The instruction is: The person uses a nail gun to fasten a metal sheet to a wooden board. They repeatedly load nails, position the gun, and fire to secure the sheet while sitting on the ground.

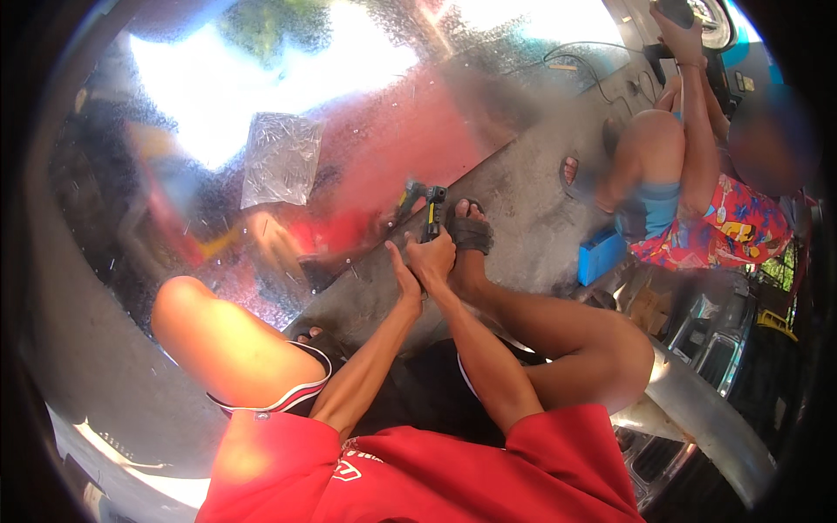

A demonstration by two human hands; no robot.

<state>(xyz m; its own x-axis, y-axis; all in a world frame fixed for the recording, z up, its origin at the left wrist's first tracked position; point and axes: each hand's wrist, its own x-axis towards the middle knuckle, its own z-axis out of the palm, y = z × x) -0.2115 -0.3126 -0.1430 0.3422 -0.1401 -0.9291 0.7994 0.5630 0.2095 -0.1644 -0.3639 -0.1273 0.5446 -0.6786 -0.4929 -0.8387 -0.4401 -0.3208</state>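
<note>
My right hand (432, 256) is closed around a black tool with yellow strips (433, 212), which looks like a hand riveter. The tool stands upright over the edge of a shiny metal sheet (384, 148). My left hand (404, 277) lies against the right one, its fingers stretched out and holding nothing that I can see. On the sheet, a clear plastic bag (282, 159) of thin metal pieces, seemingly rivets, lies ahead and to the left. Small loose metal pieces (353, 268) are scattered near the sheet's edge.
At the right another person (697, 200) in patterned shorts squats, one arm raised. Beside them stands a blue box (602, 256). A dark cable (597, 78) crosses the sheet's far right. A grey curved metal tube (711, 423) lies at the lower right. My sandalled foot (471, 225) rests by the tool.
</note>
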